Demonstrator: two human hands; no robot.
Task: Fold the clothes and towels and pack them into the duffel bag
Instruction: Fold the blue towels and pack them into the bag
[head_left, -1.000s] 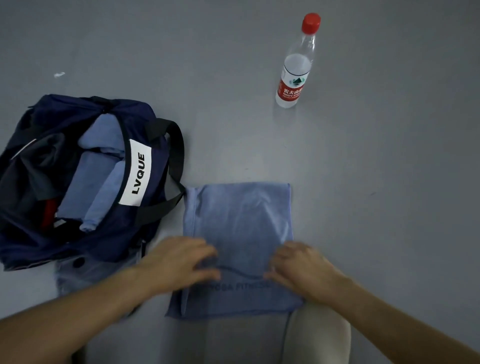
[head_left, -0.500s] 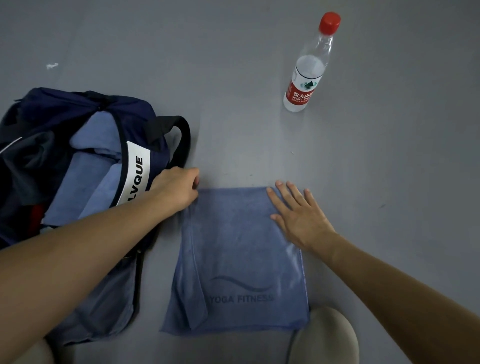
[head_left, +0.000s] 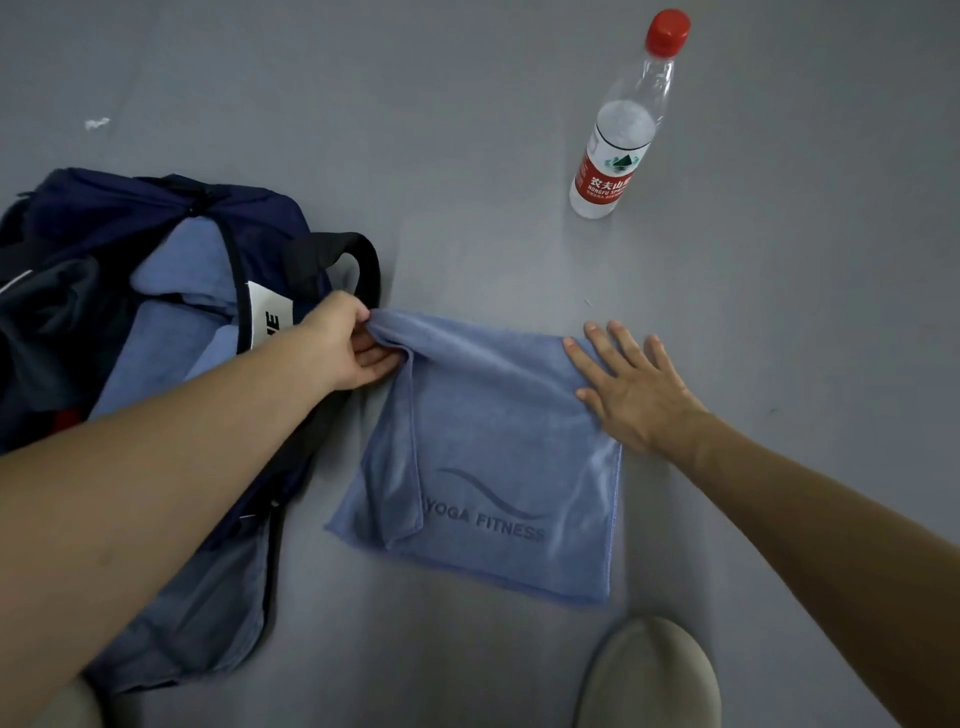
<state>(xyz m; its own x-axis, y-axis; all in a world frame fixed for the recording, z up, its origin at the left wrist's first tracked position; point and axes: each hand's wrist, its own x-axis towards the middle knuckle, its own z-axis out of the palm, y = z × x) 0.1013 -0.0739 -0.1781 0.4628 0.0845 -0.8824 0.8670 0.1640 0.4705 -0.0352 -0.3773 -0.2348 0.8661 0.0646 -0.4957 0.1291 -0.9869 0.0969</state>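
Observation:
A folded light blue towel (head_left: 498, 447) printed "YOGA FITNESS" lies on the grey floor in front of me. My left hand (head_left: 345, 345) pinches its far left corner and lifts it a little off the floor. My right hand (head_left: 628, 384) lies flat with spread fingers on the towel's far right corner. The navy duffel bag (head_left: 156, 218) sits open at the left, with folded blue cloth (head_left: 171, 332) and dark clothes inside. Its black handle (head_left: 363, 254) arches just behind my left hand.
A water bottle (head_left: 621, 130) with a red cap stands on the floor beyond the towel to the right. A pale shoe toe (head_left: 649, 675) shows at the bottom edge. A small white scrap (head_left: 97, 123) lies far left on the grey floor (head_left: 467, 156).
Both hands went from the towel's near part to its far edge. My left hand has now pinched the far left corner and raised it; the right hand stays flat.

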